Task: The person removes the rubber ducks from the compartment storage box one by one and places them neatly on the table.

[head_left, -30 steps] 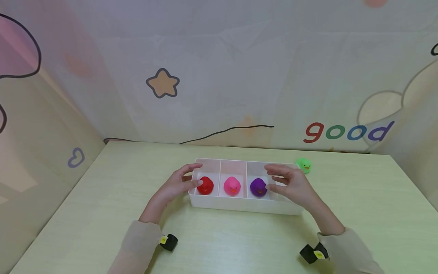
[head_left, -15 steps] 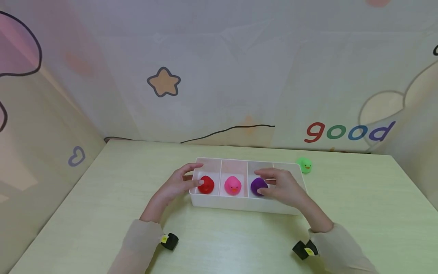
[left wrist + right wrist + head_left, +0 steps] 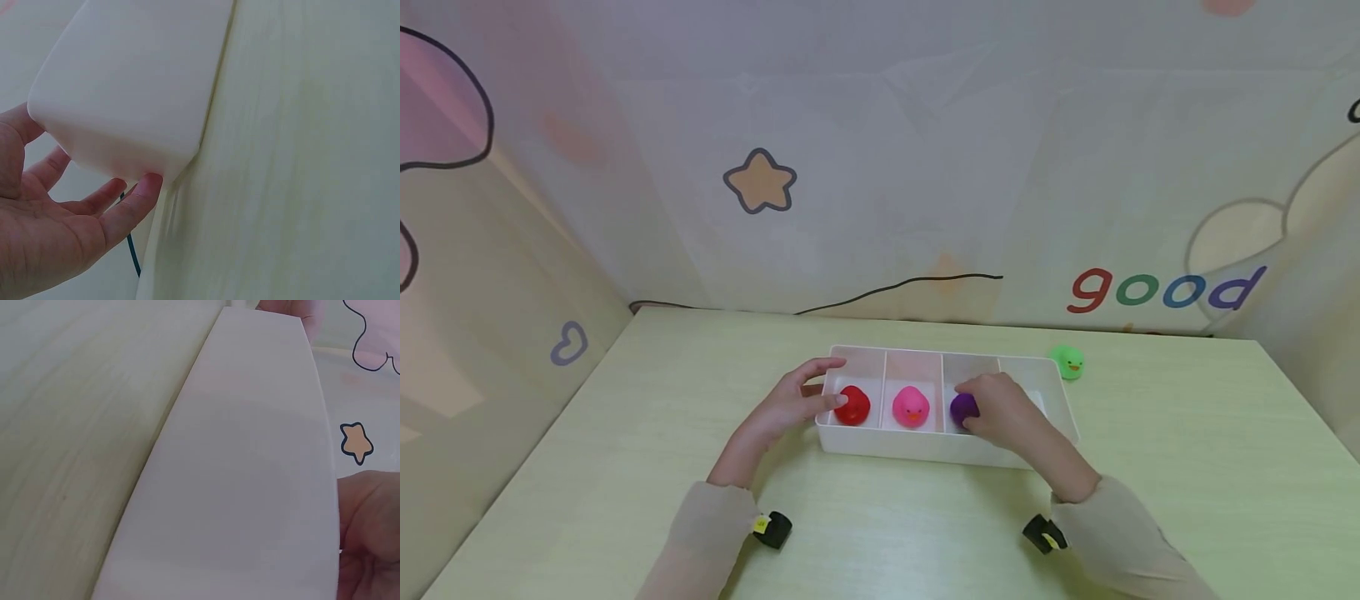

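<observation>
Pinching the smooth purple duck (image 3: 962, 408), fingers of right hand (image 3: 1003, 410) are in third compartment from left of the white tray (image 3: 917, 446).
Divider (image 3: 942, 373) stands just left of duck; left hand (image 3: 790, 402) grips the tray's end, and worktop (image 3: 887, 533) extends beyond both ends.

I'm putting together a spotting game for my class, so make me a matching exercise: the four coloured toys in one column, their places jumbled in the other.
Toys
1. pink toy duck
2. green toy duck
3. purple toy
4. red toy

Places
A. on the table, behind the right end of the white box
B. leftmost compartment
C. third compartment from the left, gripped by the right hand
D. second compartment from the left

Pairs: 1-D, 2-A, 3-C, 4-B
</observation>
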`<state>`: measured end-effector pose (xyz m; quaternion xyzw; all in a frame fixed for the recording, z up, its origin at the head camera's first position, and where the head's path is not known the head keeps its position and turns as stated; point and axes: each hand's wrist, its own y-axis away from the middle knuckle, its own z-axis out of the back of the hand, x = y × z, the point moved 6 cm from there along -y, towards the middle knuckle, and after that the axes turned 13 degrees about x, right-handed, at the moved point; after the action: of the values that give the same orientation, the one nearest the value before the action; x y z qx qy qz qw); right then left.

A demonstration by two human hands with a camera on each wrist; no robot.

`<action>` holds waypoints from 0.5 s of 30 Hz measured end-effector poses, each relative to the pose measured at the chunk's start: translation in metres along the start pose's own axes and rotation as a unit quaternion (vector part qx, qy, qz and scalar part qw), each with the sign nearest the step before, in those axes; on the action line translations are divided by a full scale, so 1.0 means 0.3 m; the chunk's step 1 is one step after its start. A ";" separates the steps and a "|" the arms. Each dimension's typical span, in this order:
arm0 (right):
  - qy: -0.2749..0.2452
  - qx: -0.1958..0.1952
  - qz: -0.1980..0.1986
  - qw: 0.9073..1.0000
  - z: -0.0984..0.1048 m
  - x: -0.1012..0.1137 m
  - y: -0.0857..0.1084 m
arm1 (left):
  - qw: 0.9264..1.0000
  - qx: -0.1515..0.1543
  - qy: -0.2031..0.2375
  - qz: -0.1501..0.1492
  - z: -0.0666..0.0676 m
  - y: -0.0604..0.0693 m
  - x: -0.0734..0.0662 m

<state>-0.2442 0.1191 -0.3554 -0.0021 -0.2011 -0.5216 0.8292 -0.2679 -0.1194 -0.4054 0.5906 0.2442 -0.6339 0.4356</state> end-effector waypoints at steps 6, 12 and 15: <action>0.041 0.018 -0.012 0.999 0.005 0.021 -0.011 | 1.000 0.008 0.002 0.002 -0.001 -0.002 -0.001; 0.056 0.039 -0.027 0.997 0.007 0.025 -0.029 | 1.000 0.005 0.005 -0.001 -0.005 0.003 -0.004; 0.063 0.046 -0.038 0.996 0.005 0.025 -0.035 | 1.000 0.005 0.009 -0.003 -0.004 0.004 -0.004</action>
<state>-0.2511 0.1082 -0.3537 0.0765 -0.1723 -0.5418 0.8191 -0.2664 -0.1185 -0.4042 0.5976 0.2463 -0.6311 0.4289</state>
